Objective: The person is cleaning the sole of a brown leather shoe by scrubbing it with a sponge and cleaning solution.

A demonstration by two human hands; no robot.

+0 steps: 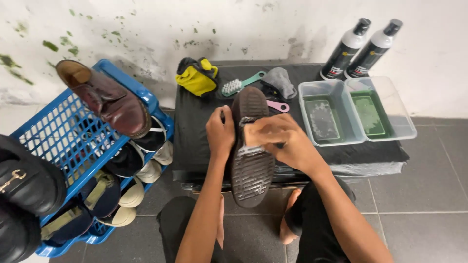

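Left, blue crate (pixel 53 131) packed with shoes and sandals; brown shoe (pixel 105 100) perched on rim. Right, two clear tubs (pixel 356 109) on black-covered table (pixel 195 126), each holding green liquid, left one foamy. Two bottles (pixel 360 48) behind tubs. Yellow cloth (pixel 197 77), teal brush (pixel 241 84), grey rag (pixel 280 82) at table back. Centre, black shoe (pixel 251 151) sole-up over table's front edge. Left hand (pixel 220 132) wrapped around shoe's side, steadying it. Right hand (pixel 285 141) closed on tool pressed against sole; tool mostly hidden.
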